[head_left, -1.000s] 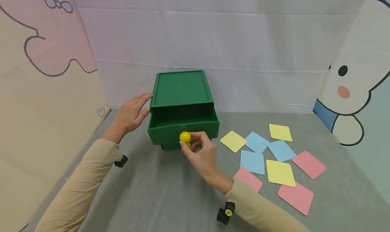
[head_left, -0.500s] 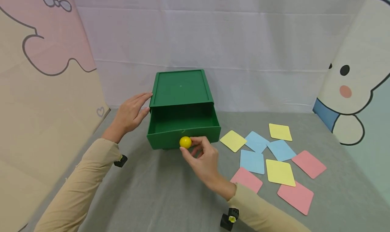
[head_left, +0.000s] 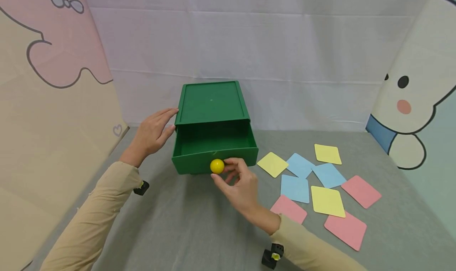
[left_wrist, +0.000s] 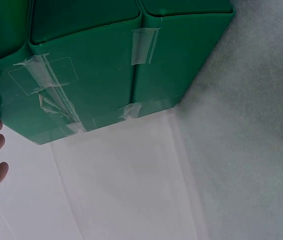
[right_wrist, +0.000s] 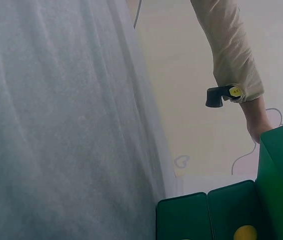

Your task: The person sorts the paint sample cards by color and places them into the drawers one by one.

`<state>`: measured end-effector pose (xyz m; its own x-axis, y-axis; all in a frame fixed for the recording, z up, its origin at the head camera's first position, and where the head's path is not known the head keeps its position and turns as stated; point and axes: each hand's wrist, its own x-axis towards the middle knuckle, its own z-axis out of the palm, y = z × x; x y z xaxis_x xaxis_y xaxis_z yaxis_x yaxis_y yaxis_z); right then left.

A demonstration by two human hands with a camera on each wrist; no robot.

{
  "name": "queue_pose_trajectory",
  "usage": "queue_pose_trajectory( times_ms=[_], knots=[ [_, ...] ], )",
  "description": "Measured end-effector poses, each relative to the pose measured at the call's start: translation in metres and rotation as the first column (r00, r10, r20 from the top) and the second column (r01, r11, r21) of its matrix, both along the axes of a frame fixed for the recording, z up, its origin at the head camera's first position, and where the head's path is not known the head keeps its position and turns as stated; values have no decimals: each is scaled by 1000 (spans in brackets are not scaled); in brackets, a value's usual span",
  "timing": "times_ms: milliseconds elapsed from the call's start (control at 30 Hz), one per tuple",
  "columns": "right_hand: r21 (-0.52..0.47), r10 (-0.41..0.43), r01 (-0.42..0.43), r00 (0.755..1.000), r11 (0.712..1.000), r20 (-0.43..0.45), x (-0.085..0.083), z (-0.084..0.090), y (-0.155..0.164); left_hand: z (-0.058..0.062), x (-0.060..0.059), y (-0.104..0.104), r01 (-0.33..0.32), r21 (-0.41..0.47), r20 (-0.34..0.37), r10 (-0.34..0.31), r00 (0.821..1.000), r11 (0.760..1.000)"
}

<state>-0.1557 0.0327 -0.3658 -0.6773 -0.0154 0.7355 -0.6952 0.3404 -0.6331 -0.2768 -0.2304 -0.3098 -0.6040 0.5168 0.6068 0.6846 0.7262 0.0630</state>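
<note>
A green drawer cabinet (head_left: 211, 101) stands on the grey cloth, its top drawer (head_left: 192, 164) pulled out with a bare interior. The drawer front carries a round yellow knob (head_left: 217, 166). My right hand (head_left: 242, 188) is at this knob, thumb and index finger loosely parted beside it with a slight gap. My left hand (head_left: 151, 134) rests with straight fingers against the cabinet's left side. In the left wrist view, clear tape (left_wrist: 144, 45) joins the stacked green units. Another yellow knob (right_wrist: 245, 233) shows on a lower drawer in the right wrist view.
To the right lie several square cards: yellow (head_left: 327, 201), blue (head_left: 295, 188) and pink (head_left: 345, 231), some overlapping. A white cloth wall (head_left: 285, 65) rises behind the cabinet. Printed cartoon panels (head_left: 64, 116) stand at both sides.
The top drawer has come further out towards me, then stopped. My right hand moved with its knob, then loosened and shifted slightly right. My left hand has stayed put.
</note>
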Motion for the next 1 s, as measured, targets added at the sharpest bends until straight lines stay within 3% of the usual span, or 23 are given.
queue_pose_trajectory(
  times_ms=[200, 300, 433, 600, 767, 1000],
  knots=[
    [86, 145, -156, 982, 984, 122, 0, -5, 31, 0, 1, 1, -2, -4, 7, 2, 1000, 1000],
    [171, 162, -195, 968, 966, 191, 0, -7, 57, 1, 1, 2, 1, -3, 10, -1, 1000, 1000],
    [260, 121, -194, 955, 946, 272, -4, -8, 96, 1, 1, 2, -8, -4, 17, 8, 1000, 1000],
    [321, 33, -184, 905, 929, 423, -13, -12, 144, 1, 1, 1, -7, -9, 14, 7, 1000, 1000],
    [422, -86, -146, 871, 895, 484, -26, -24, 186, 0, 0, 1, -6, -11, 12, 6, 1000, 1000],
    [503, -116, -229, 817, 833, 565, -39, -41, 225, 0, 1, 1, -10, -9, 15, 10, 1000, 1000]
  ],
)
